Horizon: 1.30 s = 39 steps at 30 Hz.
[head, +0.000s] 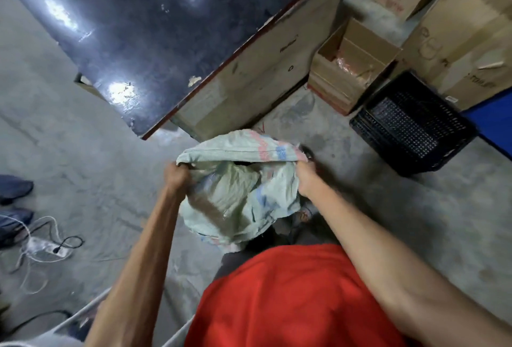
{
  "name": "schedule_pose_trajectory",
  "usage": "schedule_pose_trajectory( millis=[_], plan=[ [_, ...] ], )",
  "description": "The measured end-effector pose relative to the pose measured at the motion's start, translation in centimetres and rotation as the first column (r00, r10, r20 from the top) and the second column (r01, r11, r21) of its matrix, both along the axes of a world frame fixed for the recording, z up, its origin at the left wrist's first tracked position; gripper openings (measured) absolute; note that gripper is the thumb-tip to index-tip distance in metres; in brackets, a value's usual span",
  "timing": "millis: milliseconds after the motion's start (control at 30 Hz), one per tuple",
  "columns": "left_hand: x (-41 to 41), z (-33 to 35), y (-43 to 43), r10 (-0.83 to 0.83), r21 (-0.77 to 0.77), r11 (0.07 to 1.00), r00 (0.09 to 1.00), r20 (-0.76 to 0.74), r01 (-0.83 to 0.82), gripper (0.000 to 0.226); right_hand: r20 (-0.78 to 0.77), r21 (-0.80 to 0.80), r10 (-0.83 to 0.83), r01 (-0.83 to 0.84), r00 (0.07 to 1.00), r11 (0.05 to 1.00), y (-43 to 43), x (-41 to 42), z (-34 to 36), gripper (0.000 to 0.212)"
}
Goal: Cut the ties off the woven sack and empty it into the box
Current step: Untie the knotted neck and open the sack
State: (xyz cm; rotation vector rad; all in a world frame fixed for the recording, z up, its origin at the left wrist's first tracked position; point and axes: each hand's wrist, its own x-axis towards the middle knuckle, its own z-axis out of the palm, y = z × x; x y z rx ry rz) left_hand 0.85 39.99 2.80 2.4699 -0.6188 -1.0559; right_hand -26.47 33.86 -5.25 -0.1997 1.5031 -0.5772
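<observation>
- While you look down from the head camera, your left hand (pixel 177 177) is clenched on the left corner of the woven sack (pixel 238 188), fingers curled tight into the cloth.
- Your right hand (pixel 306 179) is closed the same way on the sack's right corner, so the pale green fabric hangs between both fists in front of your red shirt (pixel 291 299).
- The sack is crumpled and limp, with a pink and blue stripe along its upper fold; whether its mouth faces up or down you cannot tell from here.
- Dark shapes show beneath the sack's lower edge, too hidden to name.
- Under everything runs a grey concrete floor (pixel 83 152), scuffed and dusty.
- Ahead of the sack stands a counter (pixel 155 28) with a dark, glossy top that mirrors ceiling lights, its plain board side facing you.
- To the right of the counter an open cardboard box (pixel 352 69) sits on the floor, with something orange and shiny inside.
- Just beside that box, nearer you, rests a black perforated plastic crate (pixel 412 125).
- Larger closed cartons (pixel 465 42) are stacked behind the crate at the upper right.
- On the floor at far left lie a white power strip (pixel 47 247) with looping cables, and dark shoes (pixel 15 188) at the frame edge.
</observation>
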Motion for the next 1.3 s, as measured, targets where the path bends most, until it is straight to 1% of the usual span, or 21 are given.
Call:
schedule_pose_trajectory(
  millis=[33,67,100,133,167,200,300,367,467,533,600,633,667,700,767,800,833,933,1100,1233,1300],
  plan=[
    [-0.2,-0.7,0.8,0.149,-0.006,0.988,0.976,-0.158,-0.152,0.026,-0.049,-0.019,0.072,-0.073,0.996,0.997,1.0,-0.3,-0.7,0.062],
    [-0.4,-1.3,1.5,0.274,0.013,0.956,0.879,-0.391,-0.293,0.036,-0.086,-0.028,0.166,-0.168,0.982,0.985,1.9,-0.5,-0.4,0.079],
    [-0.6,-2.1,2.1,0.344,0.032,0.912,0.718,-0.605,-0.410,0.044,-0.106,-0.009,0.280,-0.283,0.954,0.959,2.2,-1.1,-0.4,0.098],
    [-0.7,-2.7,2.6,0.380,0.086,0.876,0.568,-0.730,-0.475,0.048,-0.113,0.029,0.357,-0.356,0.927,0.934,2.6,-1.7,-0.4,0.112],
    [-0.8,-4.2,3.3,0.412,0.134,0.854,0.494,-0.766,-0.503,0.050,-0.097,0.083,0.410,-0.403,0.907,0.912,3.0,-2.6,-1.1,0.114],
    [-0.8,-5.1,4.1,0.437,0.170,0.848,0.480,-0.761,-0.503,0.050,-0.110,0.128,0.438,-0.424,0.892,0.896,3.6,-3.2,-1.2,0.104],
    [-0.2,-10.0,7.2,0.318,0.198,0.948,0.720,-0.617,-0.249,0.047,-0.141,0.181,0.436,-0.410,0.889,0.894,4.5,-4.6,-5.7,0.078],
    [1.2,-14.9,9.9,0.175,0.287,0.958,0.829,-0.531,-0.018,0.060,-0.117,0.138,0.288,-0.272,0.950,0.952,5.4,-5.0,-10.6,0.077],
    [2.3,-21.4,13.7,0.023,0.476,0.843,0.868,-0.497,0.250,0.090,-0.025,0.105,0.027,-0.024,0.999,0.994,6.5,-2.4,-8.7,0.080],
    [0.4,-17.8,14.5,-0.108,0.583,0.747,0.924,-0.367,0.319,0.122,0.030,0.079,-0.039,0.037,0.999,0.996,6.2,0.8,-3.1,0.053],
    [-0.9,-15.0,14.3,-0.285,0.611,0.718,0.942,-0.176,0.332,0.092,0.064,0.094,-0.147,0.141,0.987,0.986,5.3,3.0,-1.3,0.041],
    [-1.3,-13.0,13.9,-0.262,0.582,0.758,0.955,-0.141,0.294,0.070,0.070,0.099,-0.201,0.194,0.977,0.976,4.9,3.8,-1.2,0.039],
    [-1.2,-12.5,13.5,-0.112,0.516,0.838,0.981,-0.159,0.179,0.053,0.051,0.095,-0.225,0.220,0.973,0.971,4.5,4.5,-1.0,0.036],
    [-0.8,-13.0,13.2,0.107,0.446,0.895,0.969,-0.221,0.003,0.039,0.021,0.085,-0.230,0.227,0.973,0.970,4.1,4.7,-1.6,0.036],
    [0.2,-13.8,12.5,0.426,0.349,0.891,0.803,-0.417,-0.292,0.032,-0.059,0.080,-0.201,0.206,0.978,0.975,4.0,4.3,-4.9,0.065],
    [0.7,-13.3,11.8,0.497,0.331,0.867,0.703,-0.509,-0.373,0.036,-0.115,0.100,-0.137,0.149,0.984,0.984,4.2,4.2,-5.3,0.082],
    [1.3,-12.5,10.9,0.532,0.329,0.845,0.604,-0.593,-0.421,0.040,-0.156,0.116,-0.067,0.086,0.985,0.990,4.3,4.5,-4.7,0.082],
    [2.2,-9.1,6.9,0.472,0.294,0.859,0.424,-0.773,-0.419,0.060,-0.261,0.121,0.204,-0.178,0.943,0.977,3.3,6.7,-0.8,0.048],
    [1.7,-1.3,-0.3,0.302,0.139,0.936,0.536,-0.788,-0.324,0.036,-0.619,-0.050,0.321,-0.444,0.717,0.895,0.5,11.1,3.8,0.049],
    [2.2,2.9,-3.0,0.193,0.009,0.953,0.582,-0.790,-0.303,0.037,-0.674,-0.139,0.301,-0.515,0.675,0.846,-0.7,10.9,12.3,0.057],
    [0.0,6.1,-3.6,0.067,-0.081,0.969,0.563,-0.824,-0.233,0.036,-0.698,-0.203,0.249,-0.519,0.672,0.830,-0.5,8.7,17.2,0.044]
  ],
)
